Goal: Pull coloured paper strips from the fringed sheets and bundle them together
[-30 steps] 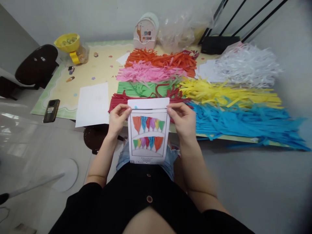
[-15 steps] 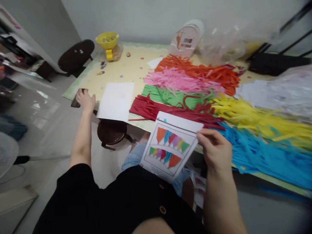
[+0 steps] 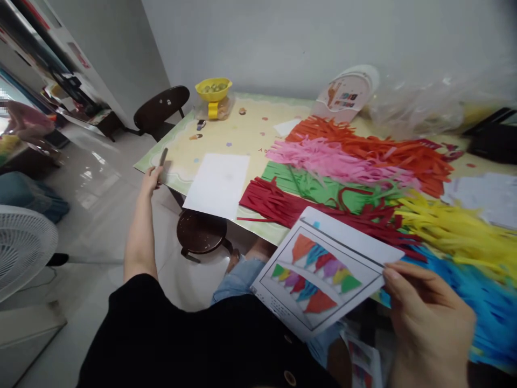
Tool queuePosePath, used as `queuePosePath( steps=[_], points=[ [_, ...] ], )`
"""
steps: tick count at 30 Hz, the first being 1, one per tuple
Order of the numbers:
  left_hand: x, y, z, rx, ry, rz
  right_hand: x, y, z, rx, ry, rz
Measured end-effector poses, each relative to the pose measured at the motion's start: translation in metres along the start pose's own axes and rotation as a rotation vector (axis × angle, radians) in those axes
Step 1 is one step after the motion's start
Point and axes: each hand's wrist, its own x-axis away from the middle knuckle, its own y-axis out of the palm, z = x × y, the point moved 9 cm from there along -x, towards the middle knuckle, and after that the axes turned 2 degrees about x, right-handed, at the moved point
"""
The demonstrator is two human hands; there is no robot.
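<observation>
Gripping a phone [image 3: 162,157] at the table's far-left edge, the left hand [image 3: 152,175] stretches away while right fingers [image 3: 404,275] pinch the sheet [image 3: 323,272].

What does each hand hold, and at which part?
The right hand holds the printed sheet by its right edge. The left hand grips the phone at its lower end.

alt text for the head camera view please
The right hand holds a printed sheet of coloured bunting over the lap, while the left hand lifts a dark phone at the corner of a table piled with coloured paper strips.
</observation>
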Motion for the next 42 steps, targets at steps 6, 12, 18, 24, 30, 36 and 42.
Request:
queuePosePath(
  steps=[6,12,18,24,30,36,42],
  points=[
    [0.086,0.068,0.034,0.944,0.129,-0.464,-0.004,0.005,-0.002,-0.033,-0.014,0.006],
    [0.149,0.134,0.059,1.135,0.046,-0.692,-0.011,0.000,0.005,-0.122,0.024,0.020],
    [0.175,0.168,0.067,1.010,0.004,-0.777,-0.010,-0.011,0.012,-0.141,0.025,0.024],
    [0.175,0.186,0.060,0.896,-0.107,-0.709,-0.009,-0.014,0.016,-0.170,0.054,0.054],
    [0.172,0.179,0.069,0.858,-0.033,-0.758,-0.006,-0.012,0.016,-0.182,0.071,0.074],
    [0.172,0.166,0.069,0.841,-0.004,-0.745,-0.010,-0.014,0.019,-0.195,0.048,0.067],
    [0.155,0.147,0.069,0.881,0.042,-0.753,-0.012,-0.016,0.022,-0.203,0.036,0.074]
  ],
)
